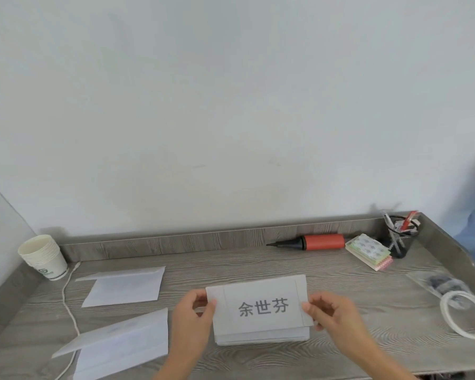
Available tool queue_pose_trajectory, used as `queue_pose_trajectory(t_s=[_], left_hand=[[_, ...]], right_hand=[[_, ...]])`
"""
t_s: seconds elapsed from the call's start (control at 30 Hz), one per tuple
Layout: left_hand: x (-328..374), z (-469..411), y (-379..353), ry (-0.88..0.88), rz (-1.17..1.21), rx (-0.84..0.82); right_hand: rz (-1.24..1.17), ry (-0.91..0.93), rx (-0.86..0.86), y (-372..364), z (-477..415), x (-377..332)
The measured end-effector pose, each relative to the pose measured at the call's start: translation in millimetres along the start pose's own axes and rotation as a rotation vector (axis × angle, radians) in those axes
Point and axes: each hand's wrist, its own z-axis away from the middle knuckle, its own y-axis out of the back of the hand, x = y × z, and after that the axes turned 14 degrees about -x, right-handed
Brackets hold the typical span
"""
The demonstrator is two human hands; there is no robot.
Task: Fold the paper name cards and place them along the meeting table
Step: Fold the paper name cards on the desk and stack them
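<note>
A white paper name card (261, 305) printed with three dark characters is held up over a low stack of more cards (261, 337) near the table's front edge. My left hand (195, 316) pinches its left edge and my right hand (331, 312) pinches its right edge. Two folded cards lie to the left: one folded card (124, 285) farther back, another folded card (115, 349) near the front. All rest on the grey wood-grain table (244, 264).
A stack of paper cups (43, 256) stands at the back left, with a white cord (69, 303) running forward from it. Back right hold a red and black pump (313, 241), a sticker pad (368, 250) and a pen holder (401, 237). A tape roll (464, 314) lies right.
</note>
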Motion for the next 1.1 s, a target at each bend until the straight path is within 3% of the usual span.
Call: queue_pose_trajectory(t_s=[0.17, 0.33, 0.43, 0.6, 0.77, 0.87, 0.97, 1.1], left_hand=[[-7, 6, -3, -0.04, -0.103, -0.044], [-10, 8, 2, -0.093, -0.184, -0.091], [-11, 9, 13, -0.066, -0.193, -0.066], [-31, 10, 56, 0.166, 0.042, 0.176], [-66, 22, 93, 0.499, 0.361, 0.257], [-77, 25, 105, 0.635, 0.481, 0.226], [-80, 19, 108, 0.623, 0.553, 0.247], [-66, 6, 111, 0.532, 0.878, 0.313]], right_hand=[[0.644, -0.099, 0.124, 5, 2, 10], [0.949, 0.318, 0.316, -9, -17, -10], [1.008, 0.421, 0.228, -31, -35, -29], [1.067, 0.322, -0.04, -59, -51, -47], [1.198, 0.469, 0.11, -66, -56, -33], [1.209, 0.464, 0.1, -66, -57, -27], [1.227, 0.437, 0.062, -66, -56, -28], [1.233, 0.33, -0.038, -64, -52, -40]])
